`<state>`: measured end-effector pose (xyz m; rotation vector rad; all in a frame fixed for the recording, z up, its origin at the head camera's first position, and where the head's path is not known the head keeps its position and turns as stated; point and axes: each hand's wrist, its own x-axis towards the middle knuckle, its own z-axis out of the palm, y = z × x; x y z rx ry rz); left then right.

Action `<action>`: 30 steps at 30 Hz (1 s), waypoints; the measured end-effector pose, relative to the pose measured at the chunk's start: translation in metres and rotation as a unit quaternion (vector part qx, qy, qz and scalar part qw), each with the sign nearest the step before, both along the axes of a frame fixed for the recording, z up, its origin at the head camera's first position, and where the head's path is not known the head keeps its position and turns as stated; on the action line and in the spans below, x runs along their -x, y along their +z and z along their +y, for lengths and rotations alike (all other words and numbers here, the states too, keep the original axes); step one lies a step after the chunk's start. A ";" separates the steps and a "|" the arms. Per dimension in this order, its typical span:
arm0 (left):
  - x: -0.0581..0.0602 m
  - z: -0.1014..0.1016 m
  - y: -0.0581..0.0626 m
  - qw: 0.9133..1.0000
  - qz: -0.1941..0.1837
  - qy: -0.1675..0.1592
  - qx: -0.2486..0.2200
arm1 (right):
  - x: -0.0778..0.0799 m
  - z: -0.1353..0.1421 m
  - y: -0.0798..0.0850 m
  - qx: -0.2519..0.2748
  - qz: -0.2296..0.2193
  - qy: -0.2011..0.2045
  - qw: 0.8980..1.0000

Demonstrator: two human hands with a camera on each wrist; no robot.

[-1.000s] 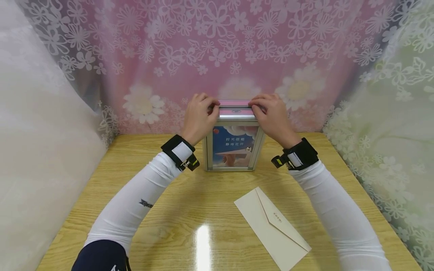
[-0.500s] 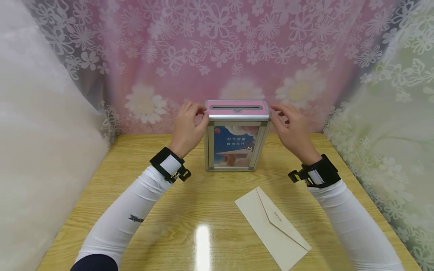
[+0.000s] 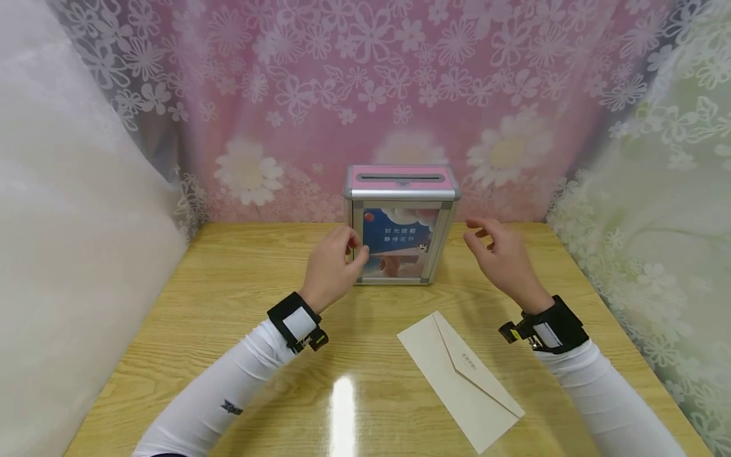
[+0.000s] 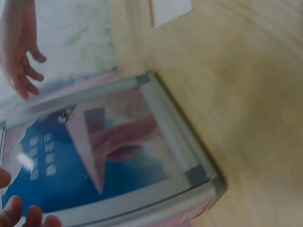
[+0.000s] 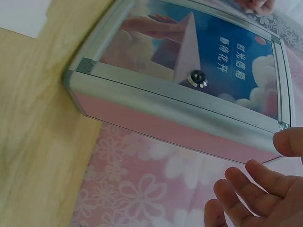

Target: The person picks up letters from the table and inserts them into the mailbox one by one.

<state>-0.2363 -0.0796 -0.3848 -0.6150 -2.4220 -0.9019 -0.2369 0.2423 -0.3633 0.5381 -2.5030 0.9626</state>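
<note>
A silver-framed letter box [image 3: 400,219] with a pink top and a long slot [image 3: 401,178] stands upright at the back of the table. Its front shows a blue and pink picture with a small lock [image 5: 197,78]. My left hand [image 3: 334,263] hovers before the box's lower left front, fingers loosely bent and holding nothing. Off the box's right side is my right hand [image 3: 505,257], also holding nothing, its fingers relaxed in the right wrist view. A cream envelope [image 3: 457,381] lies flap side up on the table, in front of the box and to its right.
The wooden table [image 3: 240,266] reaches back to a pink floral curtain [image 3: 320,127]. White sheeting [image 3: 74,222] hangs along the left edge, and a pale green floral curtain [image 3: 657,241] along the right.
Both hands have left the top of the letter box, first parting sideways along it, then coming down and towards me. The box and the envelope stay in place.
</note>
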 end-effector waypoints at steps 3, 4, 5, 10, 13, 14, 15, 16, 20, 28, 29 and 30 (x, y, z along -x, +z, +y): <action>-0.006 0.009 -0.013 0.998 -0.033 -0.009 0.057 | -0.005 0.003 -0.010 -0.005 -0.016 0.001 1.000; -0.007 0.013 -0.017 0.996 -0.045 -0.011 0.081 | -0.006 0.003 -0.013 -0.006 -0.023 0.001 1.000; -0.009 0.016 -0.021 0.993 -0.057 -0.014 0.103 | -0.008 0.004 -0.016 -0.009 -0.030 0.000 1.000; -0.018 0.039 -0.038 0.970 -0.123 -0.037 0.208 | -0.012 0.006 -0.027 -0.018 -0.054 -0.001 0.998; -0.024 0.055 -0.048 0.954 -0.159 -0.058 0.248 | -0.013 0.007 -0.032 -0.019 -0.063 -0.001 0.998; -0.026 0.060 -0.051 0.949 -0.166 -0.064 0.259 | -0.013 0.008 -0.034 -0.020 -0.063 -0.002 0.998; -0.029 0.065 -0.053 0.945 -0.170 -0.069 0.271 | -0.013 0.008 -0.035 -0.021 -0.064 -0.002 0.998; -0.031 0.069 -0.056 0.940 -0.172 -0.073 0.284 | -0.013 0.008 -0.037 -0.024 -0.065 -0.002 0.998; -0.042 0.085 -0.069 0.922 -0.178 -0.076 0.336 | -0.016 0.008 -0.044 -0.038 -0.072 -0.004 0.997; -0.057 0.108 -0.078 0.896 -0.192 -0.043 0.398 | -0.022 0.011 -0.052 -0.040 -0.083 -0.003 0.996; -0.057 0.110 -0.079 0.895 -0.188 -0.039 0.404 | -0.022 0.011 -0.052 -0.041 -0.083 -0.004 0.996; -0.058 0.111 -0.080 0.893 -0.183 -0.036 0.410 | -0.023 0.011 -0.052 -0.042 -0.083 -0.004 0.996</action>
